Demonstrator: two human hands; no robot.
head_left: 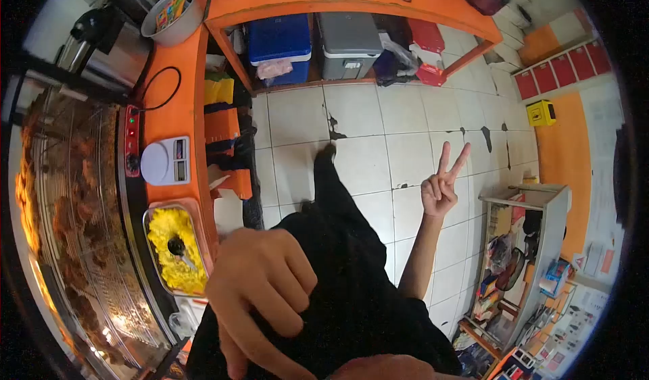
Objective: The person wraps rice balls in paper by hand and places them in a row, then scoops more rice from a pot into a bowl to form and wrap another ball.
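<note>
Close to the camera, left hand [260,285] sits over black clothing [351,265], fingers mostly curled; palm is hidden, so can't tell if it grips anything. Right hand [439,191] is held out above the tile floor [362,170], two fingers raised and spread apart, the rest folded in, nothing held. Nearest to the left hand: a tray [146,235] of yellow food [167,228] on the orange counter [177,103], dark round thing in the middle (too small to name). White scale [156,162] sits just beyond the tray. Lit cabinet [74,197] with racks runs along the left. Packed shelf [556,224] stands right of the right hand. Blue cooler [280,35] and grey cooler [348,32] sit under the far counter [284,2].
</note>
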